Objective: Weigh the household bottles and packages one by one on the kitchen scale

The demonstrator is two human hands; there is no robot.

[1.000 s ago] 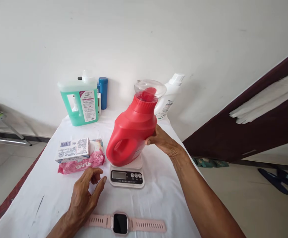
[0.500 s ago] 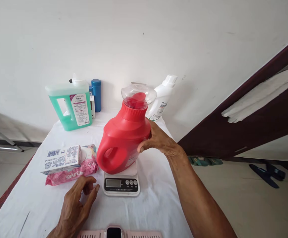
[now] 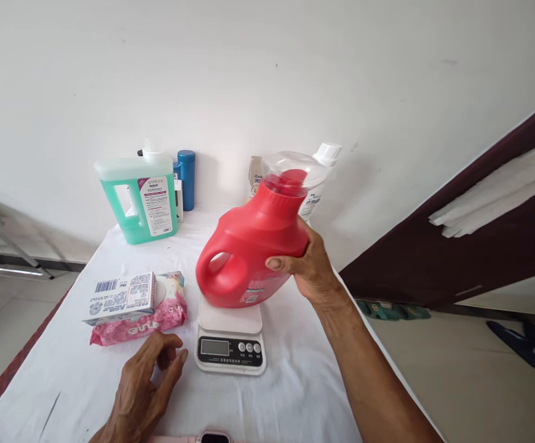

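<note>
White-clothed table (image 3: 295,381), right hand (image 3: 311,271) gripping tilted red jug (image 3: 249,252), watch (image 3: 212,438) cut off

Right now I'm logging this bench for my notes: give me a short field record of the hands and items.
right hand: grips red detergent bottle, tilted, lifted just above the scale
left hand: open, resting on white cloth
kitchen scale: platform bare
left of scale: soap box on pink wipes pack
back row: green liquid jug, blue cylinder, white bottle

Right of the scale (image 3: 230,338) the tabletop (image 3: 304,369) lay free; left of it the pink pack (image 3: 142,320) and left hand (image 3: 145,384) blocked passage.
</note>
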